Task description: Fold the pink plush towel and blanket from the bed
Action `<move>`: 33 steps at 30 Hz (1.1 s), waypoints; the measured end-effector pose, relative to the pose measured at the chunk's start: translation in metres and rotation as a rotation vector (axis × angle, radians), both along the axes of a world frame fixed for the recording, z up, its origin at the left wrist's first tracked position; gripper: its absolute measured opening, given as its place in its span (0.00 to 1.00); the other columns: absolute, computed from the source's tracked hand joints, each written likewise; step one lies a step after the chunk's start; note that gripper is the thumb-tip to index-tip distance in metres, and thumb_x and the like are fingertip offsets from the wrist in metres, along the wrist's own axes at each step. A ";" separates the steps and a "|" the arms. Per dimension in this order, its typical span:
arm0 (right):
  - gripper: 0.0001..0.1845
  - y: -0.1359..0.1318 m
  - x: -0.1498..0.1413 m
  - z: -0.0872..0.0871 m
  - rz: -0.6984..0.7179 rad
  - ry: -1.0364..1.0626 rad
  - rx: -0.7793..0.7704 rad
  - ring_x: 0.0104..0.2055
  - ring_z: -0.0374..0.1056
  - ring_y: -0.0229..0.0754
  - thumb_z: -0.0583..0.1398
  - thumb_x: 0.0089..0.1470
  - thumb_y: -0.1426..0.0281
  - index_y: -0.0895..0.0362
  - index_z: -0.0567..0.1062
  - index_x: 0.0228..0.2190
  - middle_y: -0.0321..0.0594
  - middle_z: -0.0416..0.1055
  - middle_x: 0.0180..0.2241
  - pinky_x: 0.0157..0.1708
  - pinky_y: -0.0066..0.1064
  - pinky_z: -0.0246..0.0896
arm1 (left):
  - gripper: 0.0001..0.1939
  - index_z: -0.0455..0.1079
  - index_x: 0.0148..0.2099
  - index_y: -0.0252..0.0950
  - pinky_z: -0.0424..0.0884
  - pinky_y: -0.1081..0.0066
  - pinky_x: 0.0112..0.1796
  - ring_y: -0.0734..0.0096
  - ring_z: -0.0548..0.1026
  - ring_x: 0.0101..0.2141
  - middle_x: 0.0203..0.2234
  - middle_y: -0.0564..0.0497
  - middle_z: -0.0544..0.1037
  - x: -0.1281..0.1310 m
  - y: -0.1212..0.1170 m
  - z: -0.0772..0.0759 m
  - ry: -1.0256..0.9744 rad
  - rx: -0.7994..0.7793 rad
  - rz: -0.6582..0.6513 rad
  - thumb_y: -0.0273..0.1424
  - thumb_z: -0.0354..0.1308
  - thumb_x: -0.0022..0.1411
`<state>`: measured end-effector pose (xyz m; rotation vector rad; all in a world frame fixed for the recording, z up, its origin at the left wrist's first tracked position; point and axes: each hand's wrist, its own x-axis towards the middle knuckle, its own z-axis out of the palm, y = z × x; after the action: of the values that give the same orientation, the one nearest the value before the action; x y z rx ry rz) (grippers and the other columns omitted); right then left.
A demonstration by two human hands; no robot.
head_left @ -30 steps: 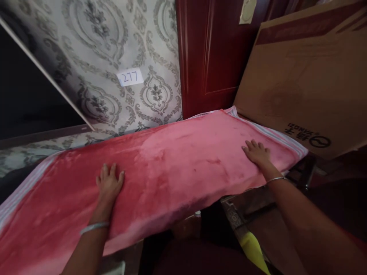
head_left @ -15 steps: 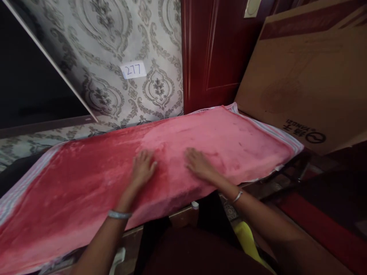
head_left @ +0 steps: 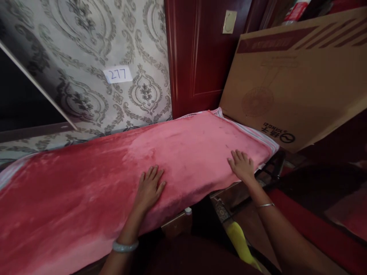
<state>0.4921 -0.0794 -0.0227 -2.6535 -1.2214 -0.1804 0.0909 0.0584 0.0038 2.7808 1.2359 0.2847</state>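
A plush cloth [head_left: 183, 149], red on the left and lighter pink on the right, lies spread over a long narrow surface. Striped edging shows at its far corners. My left hand [head_left: 149, 187] rests flat on it near the middle of the front side, fingers apart. Farther right, close to the front right edge, my right hand [head_left: 241, 164] lies on the pink part with its fingers spread. Neither hand grips anything. The pile looks darker in some patches and smoother in others.
Patterned wallpaper with a paper label [head_left: 117, 74] reading 277 rises behind the cloth, beside a dark red door [head_left: 197, 57]. A large cardboard box [head_left: 298, 80] leans at the right. A dark panel [head_left: 25, 95] stands at left; something yellow [head_left: 241, 244] is below.
My right hand has slid right across the pink part toward the right end. My left hand has shifted slightly nearer to me. The camera view has turned a little to the right.
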 end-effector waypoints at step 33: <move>0.33 0.105 -0.175 -0.034 0.868 0.018 0.029 0.70 0.48 0.55 0.45 0.64 0.55 0.51 0.65 0.65 0.42 0.53 0.69 0.64 0.58 0.50 | 0.31 0.52 0.72 0.39 0.38 0.40 0.66 0.51 0.44 0.71 0.72 0.42 0.51 -0.145 0.053 0.020 0.073 -0.098 0.409 0.44 0.43 0.72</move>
<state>0.3169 0.0260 -0.0570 -1.8562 -2.1787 -0.0241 -0.0541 0.1114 0.0234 2.4565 1.7799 0.1438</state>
